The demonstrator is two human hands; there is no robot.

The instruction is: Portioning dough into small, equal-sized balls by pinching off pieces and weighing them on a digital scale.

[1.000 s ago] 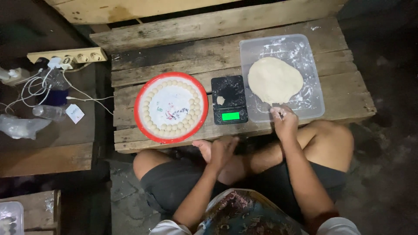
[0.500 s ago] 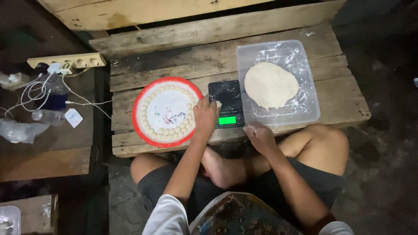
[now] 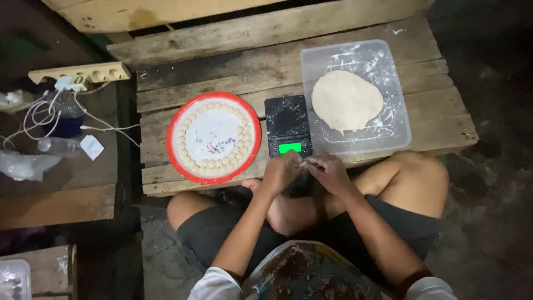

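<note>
Both hands meet just below the scale (image 3: 287,126), at the near edge of the pallet (image 3: 222,44). My left hand (image 3: 280,172) and right hand (image 3: 328,171) are closed together around a small dough bit (image 3: 305,164), mostly hidden between fingertips. Judged soft, light, tacky; best rolled gently, not squeezed. Dough slab (image 3: 347,100) lies floured in the tub (image 3: 398,133). Plate (image 3: 214,138) is ringed with small balls.
</note>
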